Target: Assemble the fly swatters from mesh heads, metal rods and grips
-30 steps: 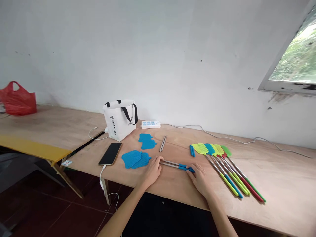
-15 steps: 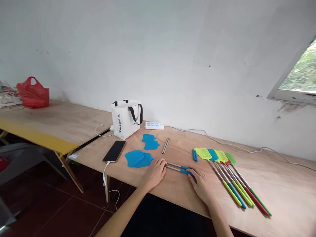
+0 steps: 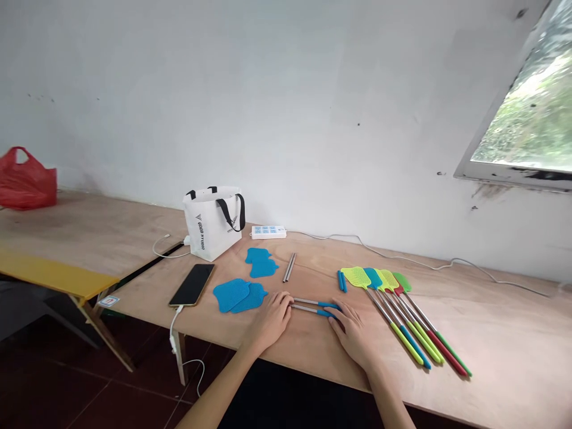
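Observation:
Two thin metal rods with blue grips (image 3: 308, 306) lie side by side on the table in front of me; they look like fly swatter handles. My left hand (image 3: 273, 316) has its fingers curled at the bare metal ends. On the blue grips, my right hand (image 3: 353, 333) is closed at the other end, its fingertips partly hidden. Blue mesh swatter heads (image 3: 235, 295) lie beside my left hand, with more blue heads (image 3: 261, 263) behind them. Two loose metal rods (image 3: 289, 267) and two short blue grips (image 3: 342, 281) rest farther back.
Several assembled fly swatters (image 3: 402, 316) lie in a row at the right. A phone (image 3: 193, 285) on a charging cable, a white bag (image 3: 210, 229) with black handles and a power strip (image 3: 268, 232) stand to the left and back. A red plastic bag (image 3: 27, 182) sits on the adjoining table.
The view has turned a little to the right, so everything appears shifted left. Both hands stay at the two ends of the handles, with little visible movement on the table.

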`<state>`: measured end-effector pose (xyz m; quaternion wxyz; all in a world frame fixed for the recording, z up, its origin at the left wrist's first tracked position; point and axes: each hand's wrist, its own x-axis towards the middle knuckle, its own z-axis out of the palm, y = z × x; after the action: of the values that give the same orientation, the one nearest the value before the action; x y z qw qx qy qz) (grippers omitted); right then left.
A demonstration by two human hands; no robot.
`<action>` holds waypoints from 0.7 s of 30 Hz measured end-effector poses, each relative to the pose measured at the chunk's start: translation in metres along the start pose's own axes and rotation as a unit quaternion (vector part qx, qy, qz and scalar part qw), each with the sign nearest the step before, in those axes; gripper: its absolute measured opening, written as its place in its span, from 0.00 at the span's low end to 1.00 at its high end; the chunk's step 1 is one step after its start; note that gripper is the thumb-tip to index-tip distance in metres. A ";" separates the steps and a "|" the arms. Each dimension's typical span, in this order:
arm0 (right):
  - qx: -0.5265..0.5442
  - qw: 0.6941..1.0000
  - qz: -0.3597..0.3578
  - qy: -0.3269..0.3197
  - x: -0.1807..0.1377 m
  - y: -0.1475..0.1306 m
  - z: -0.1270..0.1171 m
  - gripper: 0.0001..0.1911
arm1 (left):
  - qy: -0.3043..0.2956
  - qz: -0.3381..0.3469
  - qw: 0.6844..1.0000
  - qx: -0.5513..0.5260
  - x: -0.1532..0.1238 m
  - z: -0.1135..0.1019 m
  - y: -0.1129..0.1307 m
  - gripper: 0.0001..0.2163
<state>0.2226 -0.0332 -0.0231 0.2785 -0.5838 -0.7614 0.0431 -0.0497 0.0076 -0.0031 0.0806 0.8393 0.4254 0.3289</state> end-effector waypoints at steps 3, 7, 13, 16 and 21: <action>-0.002 1.000 -0.003 0.001 0.000 -0.001 0.000 0.20 | -0.005 -0.002 1.000 0.004 0.000 -0.001 0.001 0.08; 0.001 1.000 -0.003 -0.009 0.000 -0.001 -0.001 0.20 | -0.005 -0.002 1.000 0.006 0.000 -0.003 0.003 0.08; -0.006 1.000 -0.001 -0.006 0.001 -0.004 -0.003 0.19 | -0.005 0.001 1.000 0.018 0.000 -0.002 0.002 0.08; -0.004 1.000 -0.004 -0.016 0.002 -0.006 -0.005 0.19 | -0.009 -0.001 1.000 0.016 0.000 -0.002 0.002 0.08; -0.006 1.000 -0.010 -0.020 0.002 -0.008 -0.008 0.19 | -0.016 -0.004 1.000 0.016 0.001 -0.005 0.005 0.08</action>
<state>0.2197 -0.0361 -0.0125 0.2606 -0.5770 -0.7726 0.0478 -0.0493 0.0044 0.0030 0.0747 0.8439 0.4325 0.3085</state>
